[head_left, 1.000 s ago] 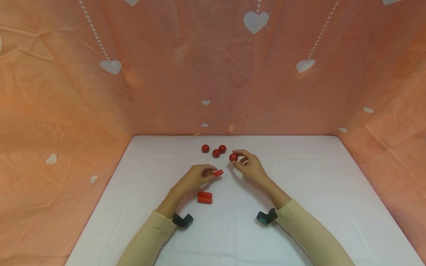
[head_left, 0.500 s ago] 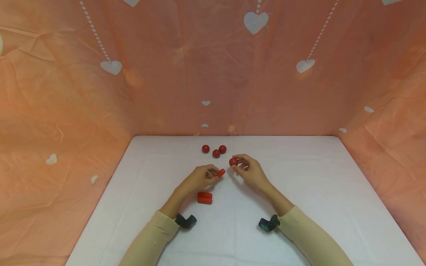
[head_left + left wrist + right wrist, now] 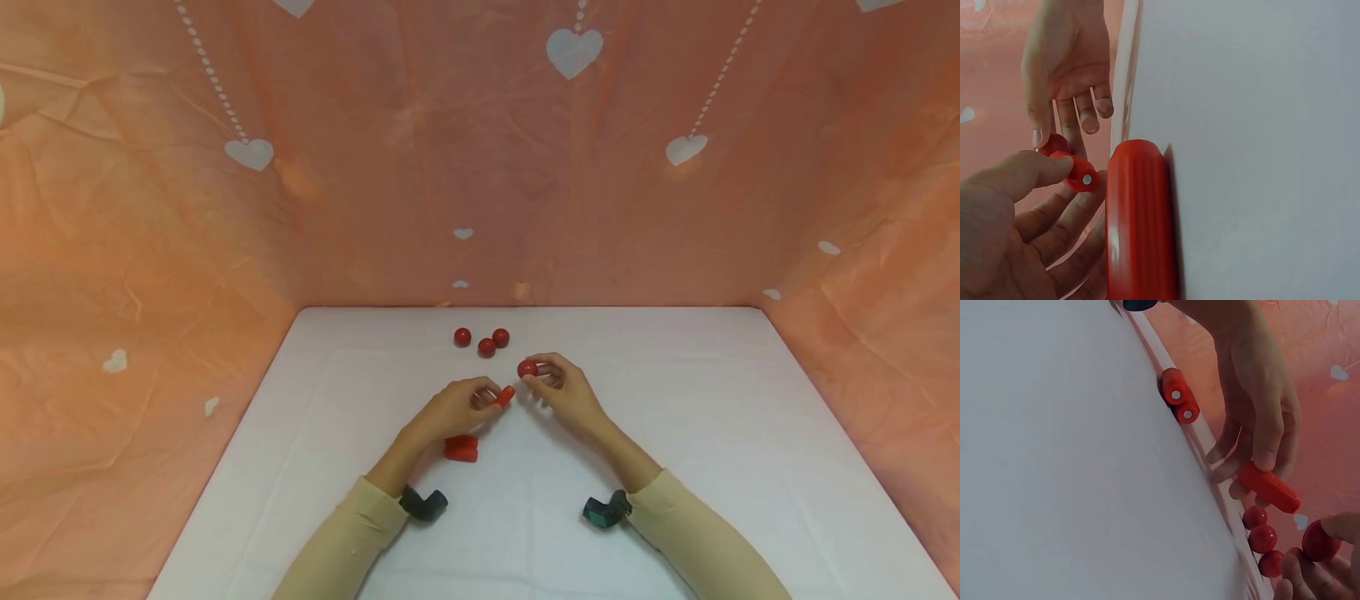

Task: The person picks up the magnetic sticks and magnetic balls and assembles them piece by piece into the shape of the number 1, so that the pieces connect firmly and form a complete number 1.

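My left hand (image 3: 457,407) pinches a short red ridged rod (image 3: 506,397) between thumb and fingers. In the left wrist view, a white dot marks the end of that held rod (image 3: 1082,175). Opposite it, my right hand (image 3: 570,398) holds a red ball (image 3: 527,368) by its fingertips, just beyond the rod's far end. A narrow gap separates rod and ball (image 3: 1321,542) in the right wrist view. Two more red rods (image 3: 461,450) lie side by side on the table, partly behind the left wrist from above.
Three red balls (image 3: 487,347) rest in a loose group farther back on the white-covered table (image 3: 675,400). Orange cloth (image 3: 420,167) with white hearts hangs behind and at both sides. A dark wrist camera (image 3: 424,504) sits by each sleeve.
The left hand has moved right with its rod, which has swung to a steeper angle. The right hand has drawn the ball toward the person, bringing rod and ball closer together.
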Action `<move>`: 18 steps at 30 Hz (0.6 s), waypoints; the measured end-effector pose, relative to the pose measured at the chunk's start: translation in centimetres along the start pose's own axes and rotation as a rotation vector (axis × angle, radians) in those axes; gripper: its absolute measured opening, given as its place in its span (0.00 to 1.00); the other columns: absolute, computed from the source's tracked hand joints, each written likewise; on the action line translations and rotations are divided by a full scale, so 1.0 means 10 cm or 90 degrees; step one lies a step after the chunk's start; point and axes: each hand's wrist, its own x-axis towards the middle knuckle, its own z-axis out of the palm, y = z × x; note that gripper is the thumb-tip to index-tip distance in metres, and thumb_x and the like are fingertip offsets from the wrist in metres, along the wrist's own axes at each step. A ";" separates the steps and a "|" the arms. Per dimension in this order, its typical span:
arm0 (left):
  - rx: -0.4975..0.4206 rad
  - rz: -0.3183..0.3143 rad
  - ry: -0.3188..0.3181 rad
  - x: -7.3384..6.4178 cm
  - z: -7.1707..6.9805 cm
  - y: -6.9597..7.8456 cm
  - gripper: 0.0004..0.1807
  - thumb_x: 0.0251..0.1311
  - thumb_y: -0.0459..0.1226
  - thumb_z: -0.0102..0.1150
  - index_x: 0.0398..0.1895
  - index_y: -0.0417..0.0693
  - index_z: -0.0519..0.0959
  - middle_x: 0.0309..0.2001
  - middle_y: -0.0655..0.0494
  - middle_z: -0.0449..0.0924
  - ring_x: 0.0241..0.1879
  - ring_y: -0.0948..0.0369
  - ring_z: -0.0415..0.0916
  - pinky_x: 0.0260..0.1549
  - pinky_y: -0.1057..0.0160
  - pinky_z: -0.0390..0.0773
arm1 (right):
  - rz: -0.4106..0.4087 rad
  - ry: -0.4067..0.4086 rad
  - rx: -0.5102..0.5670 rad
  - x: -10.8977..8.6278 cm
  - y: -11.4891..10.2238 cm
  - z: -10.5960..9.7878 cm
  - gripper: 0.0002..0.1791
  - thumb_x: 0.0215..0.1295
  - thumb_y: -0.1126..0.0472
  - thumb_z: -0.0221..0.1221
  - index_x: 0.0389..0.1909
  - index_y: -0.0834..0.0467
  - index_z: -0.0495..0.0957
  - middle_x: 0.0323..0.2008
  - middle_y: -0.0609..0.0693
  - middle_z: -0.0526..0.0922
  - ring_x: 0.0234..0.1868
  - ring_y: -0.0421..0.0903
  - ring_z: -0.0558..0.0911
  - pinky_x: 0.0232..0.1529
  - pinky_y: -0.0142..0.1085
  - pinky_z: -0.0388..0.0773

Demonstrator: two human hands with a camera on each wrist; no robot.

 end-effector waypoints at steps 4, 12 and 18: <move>-0.013 0.006 -0.002 0.00 0.01 -0.01 0.14 0.72 0.43 0.69 0.58 0.55 0.84 0.48 0.55 0.88 0.49 0.56 0.83 0.52 0.50 0.85 | 0.023 -0.008 0.030 -0.01 0.02 0.01 0.20 0.76 0.61 0.66 0.64 0.62 0.79 0.49 0.62 0.89 0.37 0.53 0.88 0.35 0.34 0.83; -0.014 0.017 -0.005 0.01 0.04 -0.01 0.15 0.72 0.44 0.69 0.58 0.54 0.84 0.47 0.56 0.89 0.47 0.57 0.83 0.51 0.52 0.85 | 0.058 -0.014 0.083 -0.02 0.02 0.05 0.20 0.78 0.63 0.64 0.64 0.67 0.76 0.46 0.66 0.89 0.33 0.48 0.86 0.33 0.33 0.80; -0.017 0.027 -0.001 0.00 0.04 0.00 0.14 0.73 0.43 0.68 0.58 0.52 0.85 0.44 0.57 0.89 0.46 0.58 0.84 0.54 0.51 0.84 | 0.068 -0.017 0.098 -0.03 0.00 0.08 0.20 0.78 0.62 0.64 0.65 0.66 0.77 0.46 0.64 0.89 0.34 0.48 0.85 0.33 0.33 0.79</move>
